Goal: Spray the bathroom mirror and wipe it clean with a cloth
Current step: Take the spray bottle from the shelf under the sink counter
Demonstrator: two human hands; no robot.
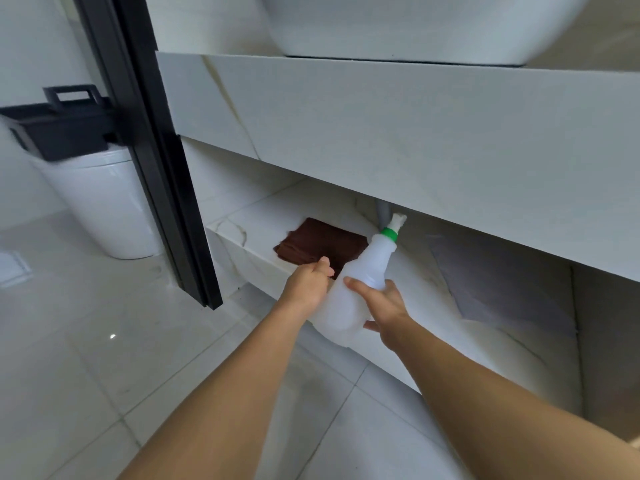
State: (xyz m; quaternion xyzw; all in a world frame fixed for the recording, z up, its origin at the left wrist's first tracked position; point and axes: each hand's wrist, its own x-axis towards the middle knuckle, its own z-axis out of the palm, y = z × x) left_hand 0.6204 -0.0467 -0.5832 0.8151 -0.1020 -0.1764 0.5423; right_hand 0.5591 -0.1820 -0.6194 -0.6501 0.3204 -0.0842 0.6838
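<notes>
Low under the vanity, right hand (388,306) wraps a white spray bottle (356,289), tilted, nozzle toward 1 o'clock. Left hand (308,282) closes on near edge of brown cloth (318,244), folded on marble shelf (235,230), 11 o'clock of bottle.

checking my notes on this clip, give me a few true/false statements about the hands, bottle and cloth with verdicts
1. The right hand grips the spray bottle. True.
2. The bottle's collar is red. False: it is green, under a white nozzle.
3. The brown cloth lies folded on the lower shelf under the counter. True.
4. The left hand is down by the floor tiles. False: it is at the cloth's near edge.
5. The bottle stands upright on the shelf. False: it is held tilted, nozzle pointing away.
</notes>
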